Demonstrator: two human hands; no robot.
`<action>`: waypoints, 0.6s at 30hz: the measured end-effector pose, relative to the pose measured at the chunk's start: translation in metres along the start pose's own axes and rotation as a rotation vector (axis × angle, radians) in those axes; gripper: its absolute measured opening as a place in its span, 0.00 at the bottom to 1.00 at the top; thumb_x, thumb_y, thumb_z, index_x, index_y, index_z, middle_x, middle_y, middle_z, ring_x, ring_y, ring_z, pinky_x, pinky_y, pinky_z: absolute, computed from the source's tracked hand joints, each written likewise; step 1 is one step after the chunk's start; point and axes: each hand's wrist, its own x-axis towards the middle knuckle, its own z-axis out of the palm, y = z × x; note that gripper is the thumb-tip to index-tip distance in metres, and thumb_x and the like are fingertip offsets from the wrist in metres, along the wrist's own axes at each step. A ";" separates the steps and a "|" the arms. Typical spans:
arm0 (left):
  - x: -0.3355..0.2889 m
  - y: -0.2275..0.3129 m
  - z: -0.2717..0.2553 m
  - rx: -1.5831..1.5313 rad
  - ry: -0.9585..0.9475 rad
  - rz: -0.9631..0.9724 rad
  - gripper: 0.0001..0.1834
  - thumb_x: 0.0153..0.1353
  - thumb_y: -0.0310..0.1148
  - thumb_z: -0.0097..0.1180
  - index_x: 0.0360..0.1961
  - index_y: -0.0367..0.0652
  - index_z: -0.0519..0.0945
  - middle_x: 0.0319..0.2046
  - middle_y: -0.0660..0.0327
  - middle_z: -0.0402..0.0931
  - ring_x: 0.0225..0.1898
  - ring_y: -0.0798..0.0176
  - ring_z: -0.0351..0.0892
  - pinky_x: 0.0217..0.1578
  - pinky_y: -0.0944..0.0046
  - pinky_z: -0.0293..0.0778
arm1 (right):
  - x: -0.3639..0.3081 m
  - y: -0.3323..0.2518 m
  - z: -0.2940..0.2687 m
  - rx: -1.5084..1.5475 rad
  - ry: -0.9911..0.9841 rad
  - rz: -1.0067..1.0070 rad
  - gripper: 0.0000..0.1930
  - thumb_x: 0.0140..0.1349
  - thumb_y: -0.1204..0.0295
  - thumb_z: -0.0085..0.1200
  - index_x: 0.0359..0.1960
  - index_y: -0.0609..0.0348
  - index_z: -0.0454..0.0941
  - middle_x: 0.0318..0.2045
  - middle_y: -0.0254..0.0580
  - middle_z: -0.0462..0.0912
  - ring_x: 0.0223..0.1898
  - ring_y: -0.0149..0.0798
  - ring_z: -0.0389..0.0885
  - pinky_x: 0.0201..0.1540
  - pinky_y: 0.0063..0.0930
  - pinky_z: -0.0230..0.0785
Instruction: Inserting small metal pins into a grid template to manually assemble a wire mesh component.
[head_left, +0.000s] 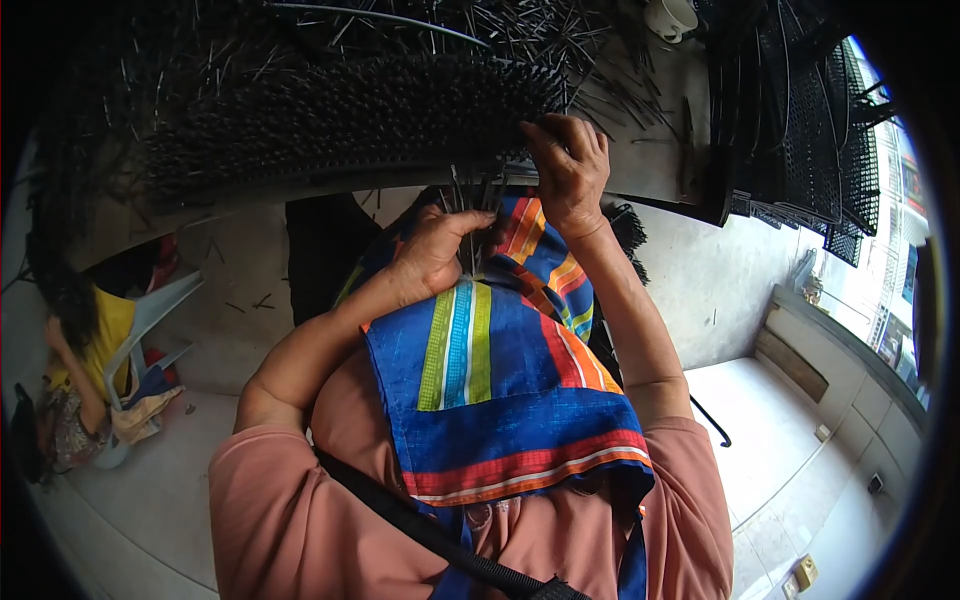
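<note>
My left hand (435,250) is closed round a bundle of thin dark strips (470,245), held upright above my lap with the thumb across them. At the right end of a long black rack (350,110), my right hand (572,170) has its fingers pinched together. What those fingertips hold, if anything, is too small to make out. Densely packed dark thin pieces stand in rows over the rack, which lies along the near edge of the table. Below my hands a blue striped apron (520,400) covers my front and lap.
Loose dark strips (630,90) lie scattered on the table beyond and beside the rack. A white cup (670,18) sits at the far right. Black perforated trays (800,130) are stacked to the right. At far left another person (75,400) is beside a white plastic chair (160,310).
</note>
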 end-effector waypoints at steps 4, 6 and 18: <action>0.000 0.000 0.000 -0.009 0.004 0.020 0.07 0.57 0.23 0.56 0.37 0.37 0.79 0.31 0.56 0.81 0.30 0.62 0.81 0.29 0.65 0.76 | -0.001 0.001 0.001 0.064 0.025 0.013 0.12 0.50 0.75 0.58 0.39 0.51 0.82 0.36 0.36 0.78 0.38 0.40 0.77 0.40 0.33 0.62; 0.002 -0.002 -0.003 -0.018 -0.014 0.012 0.06 0.57 0.23 0.56 0.37 0.37 0.79 0.31 0.56 0.81 0.29 0.62 0.81 0.29 0.64 0.76 | -0.001 0.001 0.000 0.057 0.000 0.020 0.12 0.50 0.75 0.58 0.39 0.51 0.82 0.36 0.35 0.78 0.38 0.40 0.76 0.40 0.33 0.62; -0.001 0.000 -0.002 -0.028 -0.037 0.015 0.08 0.57 0.22 0.55 0.39 0.36 0.78 0.31 0.56 0.80 0.29 0.61 0.81 0.29 0.64 0.76 | 0.005 0.001 -0.006 0.031 -0.088 -0.058 0.13 0.49 0.75 0.60 0.38 0.50 0.82 0.36 0.34 0.79 0.38 0.39 0.76 0.41 0.32 0.61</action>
